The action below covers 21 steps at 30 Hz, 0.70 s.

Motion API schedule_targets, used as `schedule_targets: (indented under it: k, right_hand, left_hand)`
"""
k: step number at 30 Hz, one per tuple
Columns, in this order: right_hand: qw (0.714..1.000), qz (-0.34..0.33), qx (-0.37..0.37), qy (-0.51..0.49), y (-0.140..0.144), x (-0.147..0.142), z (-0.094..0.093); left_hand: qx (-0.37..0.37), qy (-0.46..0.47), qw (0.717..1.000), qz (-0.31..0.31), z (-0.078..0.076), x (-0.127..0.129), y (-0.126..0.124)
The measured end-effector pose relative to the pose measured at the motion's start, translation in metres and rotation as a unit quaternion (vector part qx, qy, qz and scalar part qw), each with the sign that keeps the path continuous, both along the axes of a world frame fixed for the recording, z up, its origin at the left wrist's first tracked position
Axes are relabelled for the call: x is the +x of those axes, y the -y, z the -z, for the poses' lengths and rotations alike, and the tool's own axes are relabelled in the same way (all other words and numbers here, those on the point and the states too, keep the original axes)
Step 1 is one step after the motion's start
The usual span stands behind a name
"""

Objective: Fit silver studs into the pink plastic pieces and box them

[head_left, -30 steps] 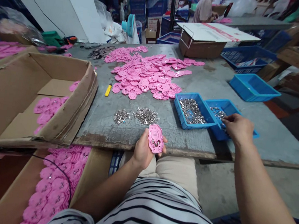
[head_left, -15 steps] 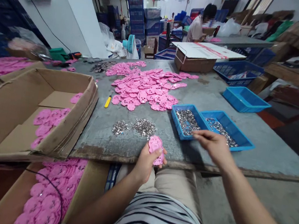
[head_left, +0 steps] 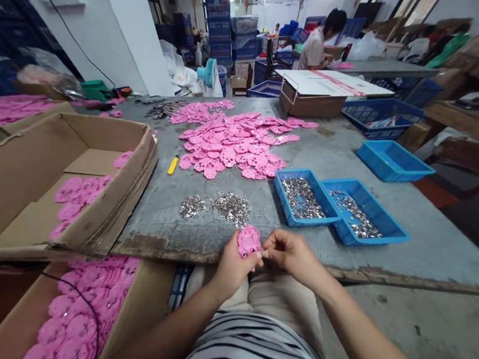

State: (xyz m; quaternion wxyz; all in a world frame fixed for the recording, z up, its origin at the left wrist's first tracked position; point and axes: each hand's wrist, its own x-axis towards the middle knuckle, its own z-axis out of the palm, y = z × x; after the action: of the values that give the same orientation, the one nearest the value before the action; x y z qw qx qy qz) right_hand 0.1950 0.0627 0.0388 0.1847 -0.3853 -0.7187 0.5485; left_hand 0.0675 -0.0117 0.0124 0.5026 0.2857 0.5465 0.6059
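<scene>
My left hand (head_left: 230, 265) grips a pink plastic piece (head_left: 248, 240) at the near edge of the grey table (head_left: 333, 150). My right hand (head_left: 291, 254) is right beside it, fingertips pinched together against the piece's right side; whatever small part they hold is too small to make out. Behind the hands lie two loose heaps of small metal parts (head_left: 231, 204). To the right stand two blue trays, one (head_left: 305, 197) and another (head_left: 361, 213), both with metal parts in them.
A big pile of pink pieces (head_left: 235, 141) covers the table's middle, with a yellow-handled tool (head_left: 173, 163) left of it. An open cardboard box (head_left: 49, 175) sits at the left, another box of pink pieces (head_left: 77, 311) below. An empty blue tray (head_left: 392, 160) is far right. A person sits at a distant table.
My right hand left the right blue tray and came back to the pink piece, fingers now pinched at its edge. My left hand kept the piece near the table edge.
</scene>
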Motion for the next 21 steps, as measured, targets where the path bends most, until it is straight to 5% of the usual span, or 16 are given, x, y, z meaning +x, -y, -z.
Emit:
schedule_targets:
  k: [9,21]
  right_hand:
    - [0.996,-0.01,-0.085,-0.023,0.001,0.0,-0.009]
    - [0.995,0.08,-0.017,-0.056,0.009,-0.011,0.017]
  left_hand:
    - [0.008,-0.075,0.997,0.003,0.005,-0.004,0.002]
    - [0.004,-0.138,0.987,-0.084,0.013,-0.006,-0.001]
